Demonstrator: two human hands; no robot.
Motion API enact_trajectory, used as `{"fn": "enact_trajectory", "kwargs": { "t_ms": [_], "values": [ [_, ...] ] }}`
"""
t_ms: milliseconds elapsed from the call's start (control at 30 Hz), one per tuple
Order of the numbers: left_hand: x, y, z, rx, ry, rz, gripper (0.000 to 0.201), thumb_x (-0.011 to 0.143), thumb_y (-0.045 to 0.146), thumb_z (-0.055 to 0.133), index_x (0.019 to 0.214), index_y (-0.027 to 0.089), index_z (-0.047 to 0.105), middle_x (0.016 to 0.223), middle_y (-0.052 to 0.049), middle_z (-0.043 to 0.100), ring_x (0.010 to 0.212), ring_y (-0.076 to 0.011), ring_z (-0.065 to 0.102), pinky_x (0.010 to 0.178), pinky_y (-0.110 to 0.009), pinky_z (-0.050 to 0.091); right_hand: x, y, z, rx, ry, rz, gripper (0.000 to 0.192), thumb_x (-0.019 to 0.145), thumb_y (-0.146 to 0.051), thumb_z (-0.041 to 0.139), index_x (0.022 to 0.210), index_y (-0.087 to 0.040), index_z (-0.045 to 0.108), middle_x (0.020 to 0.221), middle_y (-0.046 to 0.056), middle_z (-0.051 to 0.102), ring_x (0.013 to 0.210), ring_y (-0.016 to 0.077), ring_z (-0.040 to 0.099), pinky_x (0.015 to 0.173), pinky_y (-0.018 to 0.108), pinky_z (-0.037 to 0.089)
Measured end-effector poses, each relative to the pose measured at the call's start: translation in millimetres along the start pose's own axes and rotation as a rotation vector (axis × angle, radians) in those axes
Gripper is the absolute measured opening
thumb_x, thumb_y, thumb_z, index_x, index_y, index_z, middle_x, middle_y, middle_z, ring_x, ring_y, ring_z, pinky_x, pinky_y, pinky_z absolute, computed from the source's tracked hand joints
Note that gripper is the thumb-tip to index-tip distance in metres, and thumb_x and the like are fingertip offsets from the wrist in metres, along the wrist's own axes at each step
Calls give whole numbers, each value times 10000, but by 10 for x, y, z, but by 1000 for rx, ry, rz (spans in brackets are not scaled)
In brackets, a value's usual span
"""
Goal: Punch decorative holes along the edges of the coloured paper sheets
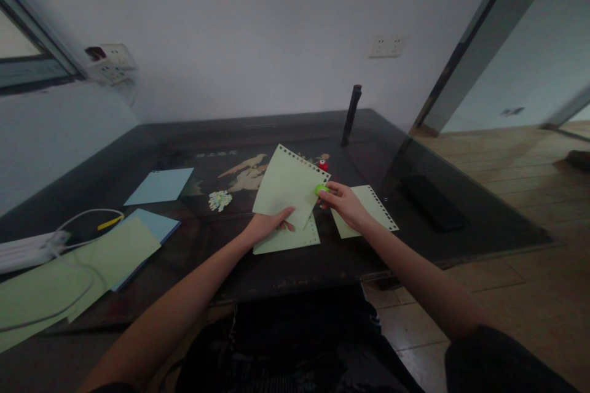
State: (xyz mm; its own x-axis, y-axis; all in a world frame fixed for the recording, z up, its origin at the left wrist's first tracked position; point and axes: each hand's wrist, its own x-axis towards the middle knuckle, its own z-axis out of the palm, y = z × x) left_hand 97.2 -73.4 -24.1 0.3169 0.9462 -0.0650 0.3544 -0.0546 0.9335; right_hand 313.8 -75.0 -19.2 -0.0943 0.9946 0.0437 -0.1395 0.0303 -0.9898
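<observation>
My left hand (pixel 270 226) pinches the lower edge of a pale green sheet of paper (pixel 288 187), thumb on top, and holds it tilted up off the table. Holes run along that sheet's upper right edge. At its right corner, my right hand (pixel 345 204) grips a small green hole punch (pixel 321 189), whose jaws I cannot make out. Below the raised sheet lies another punched green sheet (pixel 290 242). A third sheet (pixel 364 202), holed along its right edge, lies partly under my right hand. Just behind the raised sheet sits a small red object (pixel 323 165).
Paper bits (pixel 220 200) are heaped on the dark table (pixel 295 273). To the left are blue sheets (pixel 161 186), green sheets (pixel 110 252), a yellow pen-like object (pixel 109 223) and a white power strip (pixel 27 250) with its cable. A black post (pixel 351 115) stands at the back right.
</observation>
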Motion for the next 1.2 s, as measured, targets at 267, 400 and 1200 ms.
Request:
{"fn": "enact_trajectory", "kwargs": {
  "t_ms": [267,400,1200],
  "values": [
    [17,-40,-1,4,5,7,356,774,432,593,567,143,619,555,-77,672,503,-148,536,565,-258,471,7,17,-1,4,2,-6,301,632,-415,760,764,-192,606,775,27,632,695,141,575,583,270,441],
    [18,-49,1,-1,10,-13,327,783,408,587,603,140,637,570,-72,675,515,-155,548,567,-261,473,3,6,3,7,3,-2,295,634,-410,762,766,-195,609,786,29,636,703,142,576,594,272,446],
    [61,-167,-5,56,-16,-28,410,791,490,563,645,117,655,600,-77,682,524,-139,554,600,-252,477,18,48,-17,44,-17,-1,283,655,-374,757,813,-177,630,783,16,652,674,123,587,615,261,456]
  ]
}}
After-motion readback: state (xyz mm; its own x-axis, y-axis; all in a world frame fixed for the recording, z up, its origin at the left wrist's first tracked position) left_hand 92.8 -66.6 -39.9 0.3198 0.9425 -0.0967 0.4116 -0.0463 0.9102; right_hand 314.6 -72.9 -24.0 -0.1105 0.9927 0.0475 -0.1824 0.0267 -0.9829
